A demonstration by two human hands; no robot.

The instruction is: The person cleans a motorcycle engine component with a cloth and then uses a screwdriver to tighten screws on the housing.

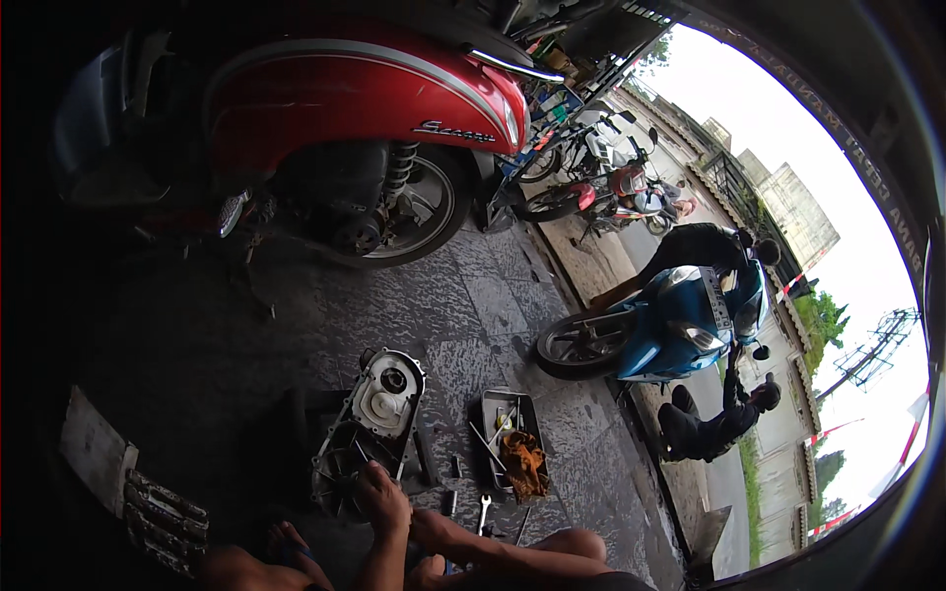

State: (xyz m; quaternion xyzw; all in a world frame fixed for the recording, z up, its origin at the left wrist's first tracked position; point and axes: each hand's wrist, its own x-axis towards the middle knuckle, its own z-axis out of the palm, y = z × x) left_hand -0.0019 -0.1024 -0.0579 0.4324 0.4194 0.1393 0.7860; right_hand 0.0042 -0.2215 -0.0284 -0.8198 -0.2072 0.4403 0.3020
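Observation:
My left hand [383,497] is closed over the lower part of an oblong metal engine casing [387,394], gripping a thin rod-like tool that points up into it. My right hand [434,530] is closed just below and right of it; what it holds, if anything, is hidden. Right of the casing lie a tray [489,414] with tools and an orange rag [524,463], a small socket [452,500] and a wrench [484,514].
A red scooter [365,89] stands ahead. Parked motorcycles [621,187] are farther right. Two people [705,246] [705,428] are at a blue scooter [670,320] near the open entrance. Metal plates [99,453] lie at the left.

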